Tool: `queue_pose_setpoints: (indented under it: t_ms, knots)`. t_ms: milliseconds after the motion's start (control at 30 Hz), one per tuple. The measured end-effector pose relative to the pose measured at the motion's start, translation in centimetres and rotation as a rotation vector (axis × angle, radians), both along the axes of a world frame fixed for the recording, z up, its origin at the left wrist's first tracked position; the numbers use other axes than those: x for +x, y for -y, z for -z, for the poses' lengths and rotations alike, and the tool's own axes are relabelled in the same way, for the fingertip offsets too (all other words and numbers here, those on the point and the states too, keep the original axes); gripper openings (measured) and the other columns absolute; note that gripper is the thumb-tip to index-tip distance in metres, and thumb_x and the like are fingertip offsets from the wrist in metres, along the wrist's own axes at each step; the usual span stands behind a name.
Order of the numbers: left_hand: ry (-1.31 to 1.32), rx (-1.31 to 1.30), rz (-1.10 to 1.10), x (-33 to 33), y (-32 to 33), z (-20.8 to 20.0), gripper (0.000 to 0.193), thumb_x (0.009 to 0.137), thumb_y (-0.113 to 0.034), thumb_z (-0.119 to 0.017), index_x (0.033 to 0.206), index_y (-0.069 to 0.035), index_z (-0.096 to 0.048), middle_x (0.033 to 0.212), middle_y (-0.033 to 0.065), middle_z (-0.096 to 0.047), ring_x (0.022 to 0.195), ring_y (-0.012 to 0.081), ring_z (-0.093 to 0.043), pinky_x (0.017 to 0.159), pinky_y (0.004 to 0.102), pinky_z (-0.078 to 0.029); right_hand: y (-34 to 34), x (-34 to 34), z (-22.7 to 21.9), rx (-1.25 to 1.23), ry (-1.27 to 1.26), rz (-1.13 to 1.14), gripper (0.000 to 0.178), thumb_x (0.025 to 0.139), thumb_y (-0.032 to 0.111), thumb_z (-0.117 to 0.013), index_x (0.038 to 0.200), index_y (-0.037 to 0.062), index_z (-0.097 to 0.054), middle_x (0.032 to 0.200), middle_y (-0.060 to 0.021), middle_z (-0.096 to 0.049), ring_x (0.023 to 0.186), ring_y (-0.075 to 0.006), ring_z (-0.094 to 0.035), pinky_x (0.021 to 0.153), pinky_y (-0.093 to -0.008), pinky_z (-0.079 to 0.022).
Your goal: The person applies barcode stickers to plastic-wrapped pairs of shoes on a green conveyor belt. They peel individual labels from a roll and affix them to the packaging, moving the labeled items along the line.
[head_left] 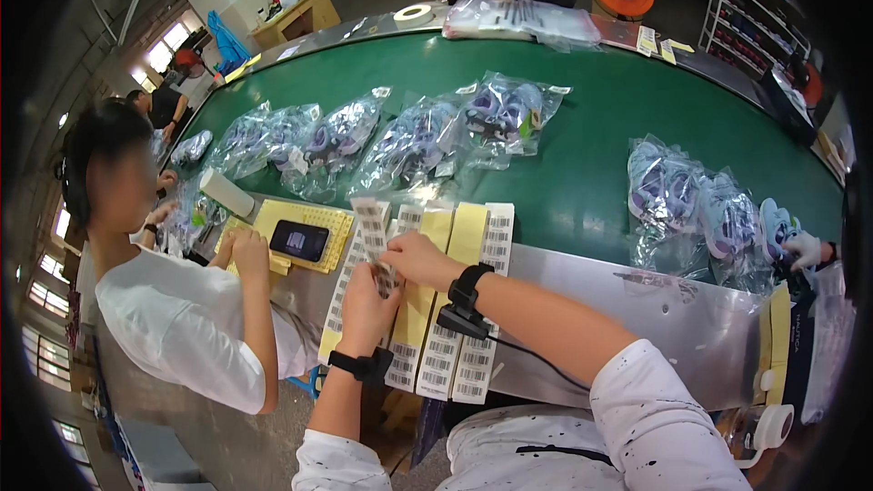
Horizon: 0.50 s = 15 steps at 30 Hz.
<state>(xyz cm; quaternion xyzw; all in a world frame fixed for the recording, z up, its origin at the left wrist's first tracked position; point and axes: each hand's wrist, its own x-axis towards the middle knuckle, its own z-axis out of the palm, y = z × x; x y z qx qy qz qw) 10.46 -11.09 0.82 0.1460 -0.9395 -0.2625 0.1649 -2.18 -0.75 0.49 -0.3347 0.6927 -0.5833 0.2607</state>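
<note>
My left hand (366, 311) is closed on a strip of barcode labels (371, 225), its upper end standing up off the sheets. The fingers of my right hand (420, 260) pinch the same strip just above the left fingertips; the exact contact is partly hidden. Beneath both hands, long white barcode label sheets (473, 368) lie side by side, with bare yellow backing strips (466, 229) between them. They rest on the metal table edge and overhang it toward me. Each wrist wears a black strap with a small device.
Several bagged pairs of shoes (341, 132) lie on the green conveyor belt (582, 164), more (668, 186) at right. A phone (298, 241) rests on yellow label sheets beside a white roll (225, 193). A co-worker (182, 309) sits at left; a gloved hand (805, 250) reaches in at right.
</note>
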Motion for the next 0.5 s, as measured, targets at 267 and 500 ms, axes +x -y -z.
queue_pose_setpoints:
  t_ms: [267, 500]
  knots:
    - [-0.006, -0.123, 0.034, -0.6, -1.3, -0.1, 0.044, 0.073, -0.018, -0.076, 0.102, 0.002, -0.049, 0.090, 0.0215, -0.060, 0.083, 0.0403, -0.059, 0.071, 0.0444, -0.048, -0.4, -0.5, 0.2, -0.044, -0.049, 0.069, 0.038, 0.090, 0.026, -0.059, 0.071, -0.0075, -0.062, 0.058, -0.0141, -0.059, 0.051, -0.0233, -0.064, 0.045, -0.0350, -0.049]
    - [0.055, -0.143, 0.003, 0.2, -2.2, -0.8, 0.049, 0.071, -0.012, -0.072, 0.110, 0.002, -0.046, 0.096, 0.0229, -0.059, 0.090, 0.0411, -0.059, 0.075, 0.0456, -0.048, -1.6, -1.1, -1.7, -0.134, 0.352, 0.223, 0.026, 0.089, 0.013, -0.058, 0.084, -0.0113, -0.062, 0.068, -0.0142, -0.064, 0.049, -0.0204, -0.064, 0.040, -0.0312, -0.049]
